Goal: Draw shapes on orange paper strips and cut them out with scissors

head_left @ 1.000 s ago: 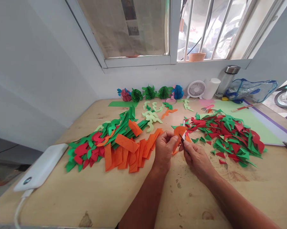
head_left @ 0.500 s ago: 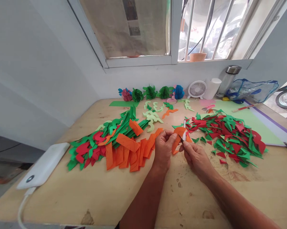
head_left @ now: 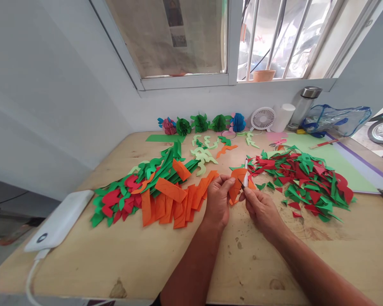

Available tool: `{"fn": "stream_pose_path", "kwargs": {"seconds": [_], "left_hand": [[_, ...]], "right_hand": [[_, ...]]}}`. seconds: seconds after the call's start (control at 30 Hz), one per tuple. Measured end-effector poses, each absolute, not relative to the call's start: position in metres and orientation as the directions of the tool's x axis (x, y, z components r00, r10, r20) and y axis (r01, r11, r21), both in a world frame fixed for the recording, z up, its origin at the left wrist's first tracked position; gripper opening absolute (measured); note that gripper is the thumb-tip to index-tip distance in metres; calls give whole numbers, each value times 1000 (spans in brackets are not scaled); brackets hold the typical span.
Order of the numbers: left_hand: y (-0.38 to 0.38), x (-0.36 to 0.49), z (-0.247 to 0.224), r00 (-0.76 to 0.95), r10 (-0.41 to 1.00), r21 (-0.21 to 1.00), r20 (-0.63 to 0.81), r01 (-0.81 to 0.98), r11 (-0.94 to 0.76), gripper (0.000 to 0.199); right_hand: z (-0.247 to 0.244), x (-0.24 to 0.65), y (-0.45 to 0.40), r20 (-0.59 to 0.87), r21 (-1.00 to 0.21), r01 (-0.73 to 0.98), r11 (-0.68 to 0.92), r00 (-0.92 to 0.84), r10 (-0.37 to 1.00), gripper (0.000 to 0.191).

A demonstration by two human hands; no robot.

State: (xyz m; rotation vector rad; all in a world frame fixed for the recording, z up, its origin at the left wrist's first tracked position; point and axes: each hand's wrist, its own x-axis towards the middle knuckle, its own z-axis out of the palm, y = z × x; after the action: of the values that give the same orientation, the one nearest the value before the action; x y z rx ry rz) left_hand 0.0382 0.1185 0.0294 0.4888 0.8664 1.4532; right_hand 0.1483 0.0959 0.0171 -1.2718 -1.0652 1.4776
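Note:
My left hand [head_left: 219, 196] pinches a piece of orange paper [head_left: 237, 180] between thumb and fingers, near the middle of the table. A drawn line shows on that paper. Close on its right, my right hand [head_left: 260, 208] is closed on small scissors [head_left: 241, 184]; their dark blades reach the paper's edge, while the handles are hidden in my fingers. A white pen [head_left: 245, 172] lies just behind the right hand. Left of my hands spreads a row of orange paper strips [head_left: 178, 208], partly overlapping folded green strips [head_left: 166, 170].
Red and green paper scraps [head_left: 306, 178] are heaped at right. Cut red and green shapes [head_left: 115, 199] lie at left, near a white power bank [head_left: 59, 221] with a cable. Paper ornaments [head_left: 201, 123], a small fan [head_left: 263, 119] and a bottle [head_left: 304, 108] line the wall.
The orange paper has shifted and turned very slightly in my left hand. Both hands stay in nearly the same place, with the scissors still at the paper.

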Motion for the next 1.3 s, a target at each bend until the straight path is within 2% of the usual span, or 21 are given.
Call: {"fn": "stream_pose_path", "kwargs": {"seconds": [0.17, 0.4, 0.63, 1.3], "left_hand": [[118, 37, 33, -80, 970, 735, -229, -668, 119, 23], [116, 35, 38, 34, 962, 710, -270, -668, 223, 24], [118, 37, 33, -75, 974, 759, -214, -641, 118, 23], [116, 38, 34, -13, 970, 735, -244, -654, 177, 23]], "right_hand": [[19, 149, 97, -224, -970, -80, -230, -83, 971, 60], [19, 150, 96, -209, -975, -59, -214, -77, 975, 60], [20, 150, 97, -207, -975, -64, -213, -91, 974, 59], [18, 149, 96, -189, -978, -78, -192, -44, 981, 57]]}}
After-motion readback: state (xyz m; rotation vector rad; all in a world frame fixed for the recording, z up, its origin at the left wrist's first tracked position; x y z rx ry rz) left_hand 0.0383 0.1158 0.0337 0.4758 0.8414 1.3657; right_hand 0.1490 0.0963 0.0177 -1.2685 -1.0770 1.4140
